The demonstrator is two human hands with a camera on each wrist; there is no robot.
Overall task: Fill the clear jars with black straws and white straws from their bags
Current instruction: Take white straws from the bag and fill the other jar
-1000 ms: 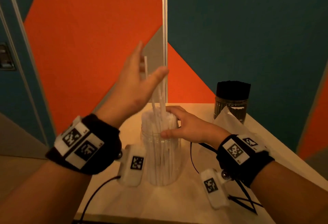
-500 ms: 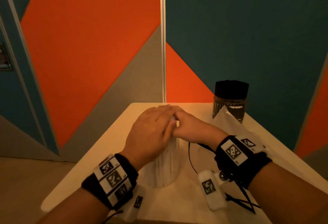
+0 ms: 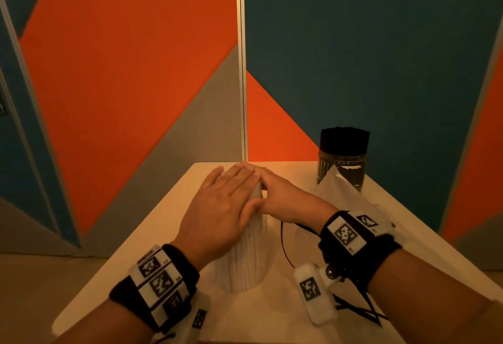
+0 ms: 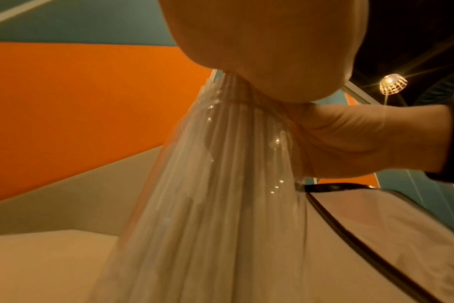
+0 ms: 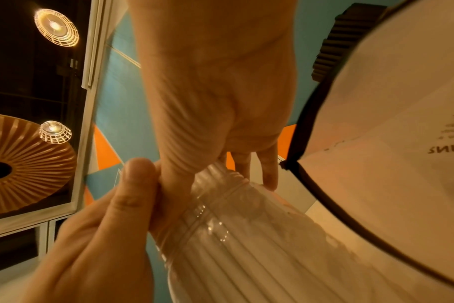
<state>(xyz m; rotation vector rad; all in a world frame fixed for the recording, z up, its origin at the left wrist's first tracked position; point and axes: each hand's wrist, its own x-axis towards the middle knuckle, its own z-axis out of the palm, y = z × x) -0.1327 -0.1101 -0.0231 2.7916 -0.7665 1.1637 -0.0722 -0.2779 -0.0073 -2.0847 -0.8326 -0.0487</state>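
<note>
Left hand (image 3: pixel 223 207) now lies flat, fingers straight, pressing white straws (image 3: pixel 250 256) into the clear jar (image 3: pixel 245 275) at table centre; right hand (image 3: pixel 283 199) grips the jar's neck. Straws look seated.

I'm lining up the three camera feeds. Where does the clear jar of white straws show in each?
Head: clear jar of white straws stands at table centre, under both hands.
Left wrist: clear jar of white straws fills the centre, rising to the palm.
Right wrist: clear jar of white straws runs from centre to bottom right.
Shared landmark: the orange wall panel.
</note>
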